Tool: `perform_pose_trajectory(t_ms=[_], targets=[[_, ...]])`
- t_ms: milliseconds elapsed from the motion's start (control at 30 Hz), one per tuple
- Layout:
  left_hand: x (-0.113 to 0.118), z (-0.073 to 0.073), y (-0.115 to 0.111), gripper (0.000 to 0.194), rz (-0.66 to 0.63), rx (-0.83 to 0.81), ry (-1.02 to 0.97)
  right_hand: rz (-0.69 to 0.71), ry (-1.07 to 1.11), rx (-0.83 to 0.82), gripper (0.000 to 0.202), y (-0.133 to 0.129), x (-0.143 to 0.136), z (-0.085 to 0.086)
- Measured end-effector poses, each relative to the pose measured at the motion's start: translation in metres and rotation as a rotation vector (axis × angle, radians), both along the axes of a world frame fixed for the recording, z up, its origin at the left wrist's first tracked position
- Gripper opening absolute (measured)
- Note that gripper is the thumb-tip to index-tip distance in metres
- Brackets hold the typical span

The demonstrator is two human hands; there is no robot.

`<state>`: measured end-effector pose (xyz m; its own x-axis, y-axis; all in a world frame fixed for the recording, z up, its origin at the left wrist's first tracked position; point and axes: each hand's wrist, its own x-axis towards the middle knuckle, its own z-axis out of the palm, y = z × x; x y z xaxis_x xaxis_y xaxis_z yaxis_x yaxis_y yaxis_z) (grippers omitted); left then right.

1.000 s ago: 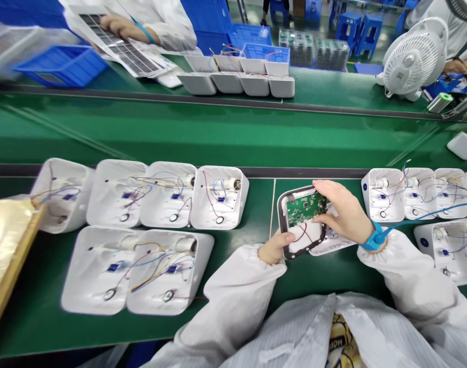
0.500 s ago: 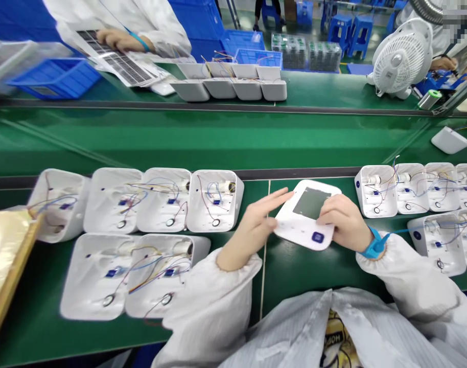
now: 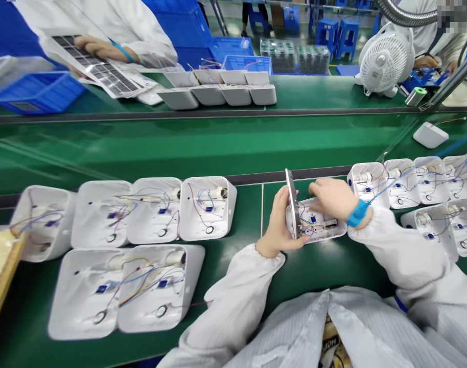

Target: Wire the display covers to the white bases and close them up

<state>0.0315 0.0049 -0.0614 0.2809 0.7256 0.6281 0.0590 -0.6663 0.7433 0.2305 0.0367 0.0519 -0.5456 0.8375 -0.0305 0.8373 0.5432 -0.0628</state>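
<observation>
Between the left hand's (image 3: pixel 280 227) thumb and fingers, the panel (image 3: pixel 292 203) now stands on edge; a moment ago it lay face up. Right fingers, bent, dip into the wired housing (image 3: pixel 313 232) beside it; whether they pinch, I can't tell. Left of them, open shells (image 3: pixel 208 209) crowd the green bench (image 3: pixel 233 260); beyond, a fan (image 3: pixel 386 60).

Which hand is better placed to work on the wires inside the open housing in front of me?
Probably the right hand: its fingers are at the housing and not on the cover. The left hand is occupied holding the raised cover.
</observation>
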Motion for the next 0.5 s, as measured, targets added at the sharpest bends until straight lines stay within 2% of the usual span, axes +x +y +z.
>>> perform_pose_trajectory(t_ms=[67,133,233,333,500], targets=[[0.006,-0.007,0.001,0.108,-0.074,-0.057,-0.141,0.011,-0.119,-0.029,0.018,-0.002,-0.015,-0.009],[0.01,-0.009,-0.001,0.101,-0.152,-0.125,-0.236,0.032,-0.129,-0.031,0.017,-0.006,-0.023,-0.016],[0.011,-0.01,-0.007,0.092,-0.235,-0.218,-0.314,0.062,-0.063,-0.018,0.026,-0.009,-0.017,-0.025],[0.01,-0.011,-0.011,0.085,-0.294,-0.309,-0.343,0.034,0.066,0.023,0.031,-0.008,-0.006,-0.032],[0.008,-0.006,-0.015,0.085,-0.25,-0.404,-0.284,0.065,0.235,0.064,0.024,-0.007,-0.001,-0.04]])
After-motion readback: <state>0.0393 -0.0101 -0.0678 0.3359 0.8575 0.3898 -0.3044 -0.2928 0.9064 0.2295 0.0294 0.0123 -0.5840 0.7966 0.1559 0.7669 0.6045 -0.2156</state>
